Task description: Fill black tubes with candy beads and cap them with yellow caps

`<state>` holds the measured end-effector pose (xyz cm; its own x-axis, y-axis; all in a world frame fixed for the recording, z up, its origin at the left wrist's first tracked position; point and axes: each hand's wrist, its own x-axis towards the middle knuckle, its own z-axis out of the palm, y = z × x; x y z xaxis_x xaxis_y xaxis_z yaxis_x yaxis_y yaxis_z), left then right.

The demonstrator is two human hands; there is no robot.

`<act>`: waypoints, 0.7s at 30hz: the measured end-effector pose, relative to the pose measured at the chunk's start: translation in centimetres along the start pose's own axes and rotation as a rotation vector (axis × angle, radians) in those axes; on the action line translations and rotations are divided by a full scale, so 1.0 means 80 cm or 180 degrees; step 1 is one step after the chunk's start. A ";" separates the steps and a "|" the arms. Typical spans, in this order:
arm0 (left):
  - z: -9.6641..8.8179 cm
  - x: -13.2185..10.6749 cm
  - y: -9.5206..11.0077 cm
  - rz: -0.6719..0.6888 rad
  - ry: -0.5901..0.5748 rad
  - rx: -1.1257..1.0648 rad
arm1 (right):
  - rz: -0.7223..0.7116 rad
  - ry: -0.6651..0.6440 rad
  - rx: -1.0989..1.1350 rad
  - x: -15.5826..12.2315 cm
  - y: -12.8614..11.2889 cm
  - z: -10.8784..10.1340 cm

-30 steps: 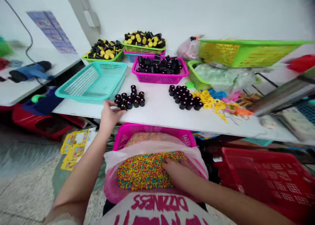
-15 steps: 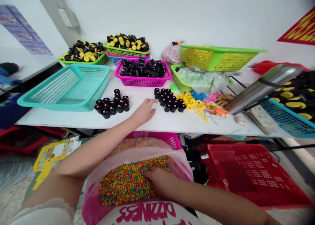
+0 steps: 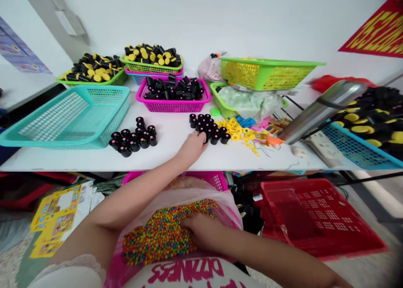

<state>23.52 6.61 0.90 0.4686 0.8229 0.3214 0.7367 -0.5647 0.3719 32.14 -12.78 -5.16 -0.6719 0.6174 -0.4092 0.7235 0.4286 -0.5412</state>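
- The left hand (image 3: 192,147) lies on the white bench (image 3: 170,155), its fingers curled against the near edge of a cluster of small black cylinders (image 3: 210,127).
- Whether the fingers grip one of them cannot be told.
- The cylinders are short, glossy plastic tubes standing upright and packed close together, each with a tiny pink dot on top.
- A second such cluster (image 3: 134,137) stands well apart to the left, just beside a teal mesh basket (image 3: 63,116).
- Yellow plastic rings (image 3: 241,130) lie touching the first cluster's right side.
- The right hand (image 3: 201,233) rests palm down on tiny round multicoloured beads (image 3: 157,237), fingers bent into the heap.
- Whether it holds any beads cannot be told.
- The beads fill a thin pinkish plastic bag (image 3: 228,204) set in a pink mesh basket (image 3: 215,179) below the bench edge.
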 end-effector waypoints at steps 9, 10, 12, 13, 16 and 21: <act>-0.052 -0.033 -0.001 0.0041 -0.0322 0.0109 | -0.0117 -0.0110 -0.0082 0.008 -0.007 -0.001; -0.058 -0.039 -0.004 -0.0024 -0.0364 0.0157 | -0.0127 -0.0130 -0.0076 0.008 -0.007 0.000; -0.071 -0.051 -0.009 -0.0144 -0.0468 0.0239 | -0.0138 -0.0143 -0.0060 0.008 -0.008 0.000; -0.077 -0.057 -0.011 -0.0187 -0.0522 0.0268 | -0.0147 -0.0133 -0.0052 0.008 -0.009 0.000; -0.101 -0.081 -0.011 -0.0178 -0.0624 0.0181 | -0.0173 -0.0056 0.0013 0.004 -0.011 -0.001; -0.153 -0.163 0.023 -0.0090 -0.0705 -0.0878 | -0.0219 0.0137 0.0601 -0.004 -0.008 0.000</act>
<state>12.84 -5.91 8.07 0.5666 0.8149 0.1221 0.6056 -0.5123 0.6089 31.92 -13.24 -4.71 -0.7084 0.6202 -0.3369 0.6306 0.3419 -0.6967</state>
